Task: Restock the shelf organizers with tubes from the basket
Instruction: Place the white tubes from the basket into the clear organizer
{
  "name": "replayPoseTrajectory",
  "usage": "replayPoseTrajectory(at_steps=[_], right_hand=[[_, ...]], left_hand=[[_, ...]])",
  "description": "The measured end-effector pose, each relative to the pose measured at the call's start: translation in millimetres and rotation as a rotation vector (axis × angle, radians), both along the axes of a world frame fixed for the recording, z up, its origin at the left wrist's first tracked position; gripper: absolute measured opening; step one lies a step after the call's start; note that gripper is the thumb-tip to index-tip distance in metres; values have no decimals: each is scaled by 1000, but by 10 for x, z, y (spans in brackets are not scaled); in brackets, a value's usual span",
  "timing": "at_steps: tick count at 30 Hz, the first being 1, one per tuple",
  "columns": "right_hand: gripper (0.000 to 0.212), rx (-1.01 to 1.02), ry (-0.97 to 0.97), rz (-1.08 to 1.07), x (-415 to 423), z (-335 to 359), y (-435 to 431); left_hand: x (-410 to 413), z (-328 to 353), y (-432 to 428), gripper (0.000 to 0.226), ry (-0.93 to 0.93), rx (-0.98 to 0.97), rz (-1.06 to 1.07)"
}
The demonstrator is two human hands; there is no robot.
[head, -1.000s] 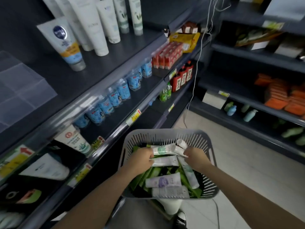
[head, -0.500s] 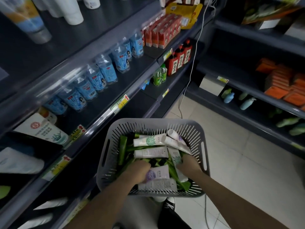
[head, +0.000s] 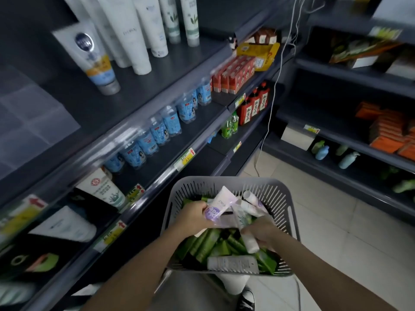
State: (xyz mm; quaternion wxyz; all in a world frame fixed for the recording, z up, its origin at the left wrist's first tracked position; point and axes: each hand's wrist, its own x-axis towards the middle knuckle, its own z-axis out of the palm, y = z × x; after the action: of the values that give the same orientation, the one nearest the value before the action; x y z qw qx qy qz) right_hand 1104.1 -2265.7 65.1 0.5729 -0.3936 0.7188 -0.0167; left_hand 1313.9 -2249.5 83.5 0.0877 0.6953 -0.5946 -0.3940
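A grey slotted basket [head: 285, 198] sits low in front of me, full of green tubes [head: 206, 243] and white tubes [head: 233, 263]. My left hand [head: 193, 216] grips a white tube with a purple label [head: 219, 206], lifted a little above the pile. My right hand [head: 261, 231] grips a white tube [head: 247, 234] inside the basket, its cap pointing down. Clear shelf organizers [head: 33, 122] stand on the upper left shelf, beside several upright white tubes [head: 132, 32].
Dark shelving runs along the left with blue bottles [head: 157, 131], red cartons [head: 233, 75] and lying tubes [head: 65, 225] lower down. More shelves with orange packs [head: 390, 131] stand at right. A white cable [head: 272, 104] hangs to the tiled floor [head: 336, 221].
My left hand has taken the purple-label tube and raised it from the pile. My right hand has closed round a white tube. The view has tilted up toward the top shelf.
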Motion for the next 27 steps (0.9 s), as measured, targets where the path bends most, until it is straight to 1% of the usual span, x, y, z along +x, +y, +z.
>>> replayPoseTrajectory(at_steps=[2,3,5,6,7,8,10,12,16,20,22,24,27], right_hand=[[18,-78,-62,-34,137,209,-11],[16,-105,-102,-39,213,357,-5],[3,-136,-224,-54,353,627,14],[10,-161,-279,-65,415,726,21],[9,-203,-303,-67,497,831,29],[4,-256,-296,-61,580,892,23],[10,-364,-286,-27,741,1057,52],[10,-471,-295,28,910,1291,118],[14,-622,-433,51,1286,1769,304],[16,-712,-585,89,1694,2125,507],[21,-753,-632,109,1910,2266,622],[21,-783,-671,111,2123,2384,748],[24,-813,-724,170,2443,2532,955]], left_hand=[[86,226,6,30,-6,-61,51],[139,331,13,30,-3,-89,66],[261,547,52,24,-12,-156,99],[312,642,71,21,-25,-196,123],[379,757,103,21,-36,-240,154],[437,858,127,23,-34,-280,181],[554,1058,194,26,-8,-361,237],[700,1292,309,26,17,-439,301],[989,1718,584,26,63,-577,401],[1273,2107,891,28,129,-670,476],[1417,2278,1052,27,147,-727,503],[1570,2418,1227,28,152,-770,527],[1821,2574,1518,29,155,-846,562]])
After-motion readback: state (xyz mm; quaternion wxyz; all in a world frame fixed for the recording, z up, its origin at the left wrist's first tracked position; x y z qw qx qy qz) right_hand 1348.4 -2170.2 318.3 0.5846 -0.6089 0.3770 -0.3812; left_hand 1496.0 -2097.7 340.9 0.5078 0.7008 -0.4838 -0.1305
